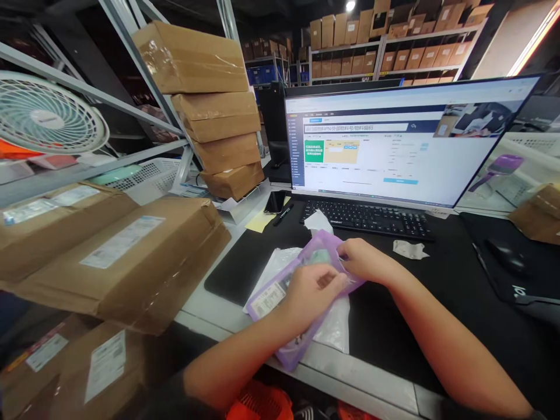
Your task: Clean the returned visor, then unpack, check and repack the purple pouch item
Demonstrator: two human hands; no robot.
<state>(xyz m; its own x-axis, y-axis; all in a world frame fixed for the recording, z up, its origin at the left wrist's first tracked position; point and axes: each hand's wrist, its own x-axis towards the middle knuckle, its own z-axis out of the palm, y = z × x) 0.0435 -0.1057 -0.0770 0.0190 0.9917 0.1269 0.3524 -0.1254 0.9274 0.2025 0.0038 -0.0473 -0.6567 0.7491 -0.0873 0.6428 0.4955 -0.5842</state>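
A purple translucent plastic bag [295, 353] lies slantwise at the front edge of a desk, partly over a white plastic bag [336, 329] and a black desk mat [385, 326]. A printed white label [268, 299] shows through or on its left side; the contents are too blurred to identify.

The person's left hand [312, 289] lies over the purple bag, thumb and fingers curled close together near its far right end; whether they pinch the plastic cannot be told. The right hand [361, 259] bends its fingers against that same end, touching the bag; its fingertips are partly hidden, so its pinch is also unclear.

Beyond the hands are a black keyboard [367, 221] and a lit monitor [371, 157]. Left of the keyboard lie a smartphone [275, 202] and a pen [283, 214], near four stacked cardboard boxes [219, 111].
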